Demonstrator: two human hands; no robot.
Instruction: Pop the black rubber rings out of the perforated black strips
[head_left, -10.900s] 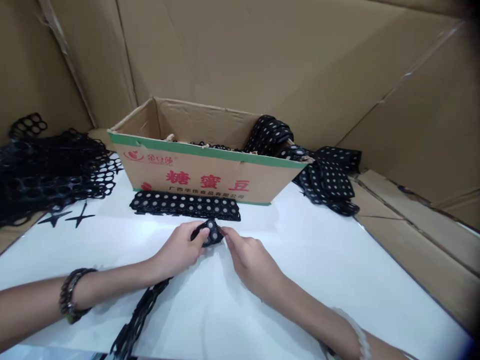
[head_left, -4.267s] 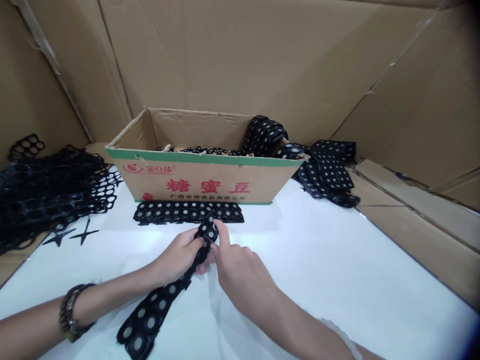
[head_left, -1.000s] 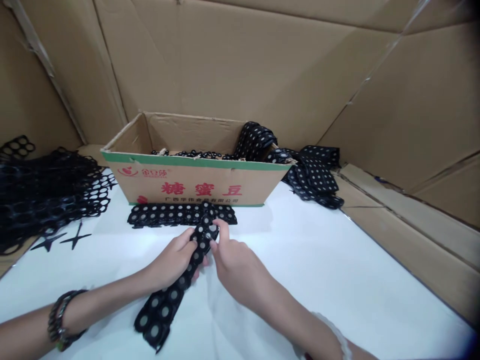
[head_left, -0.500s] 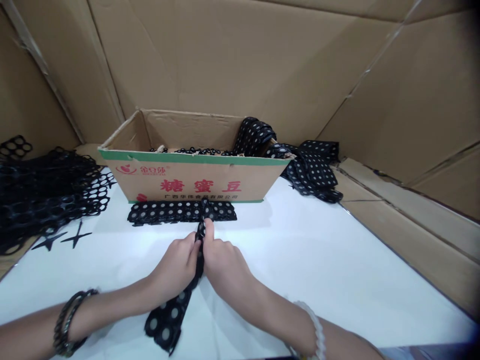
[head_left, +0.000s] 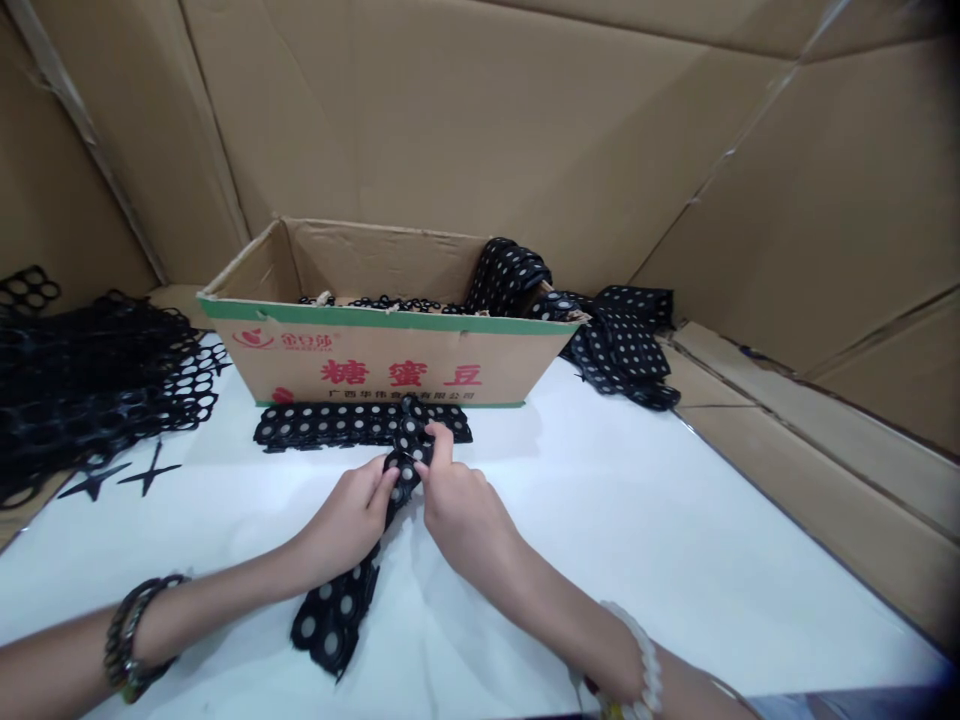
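My left hand pinches a black strip with rows of pale round discs from its left side. On the other side my right hand grips the same strip between thumb and finger, close to the left fingertips. The strip slants from the near table up to the far end between the hands, where it is bent or twisted. Its upper end overlaps a flat stack of similar dotted strips, which lies along the foot of the cardboard box.
Inside the box are black ring scraps; dotted strips hang over its right corner onto the white table. A heap of black perforated webbing lies at left, beside two black star-shaped pieces. Cardboard walls surround the table.
My hands have drawn slightly apart at the fingertips, the right one moving a little to the right. The strip between them has turned, so its discs now face me more.
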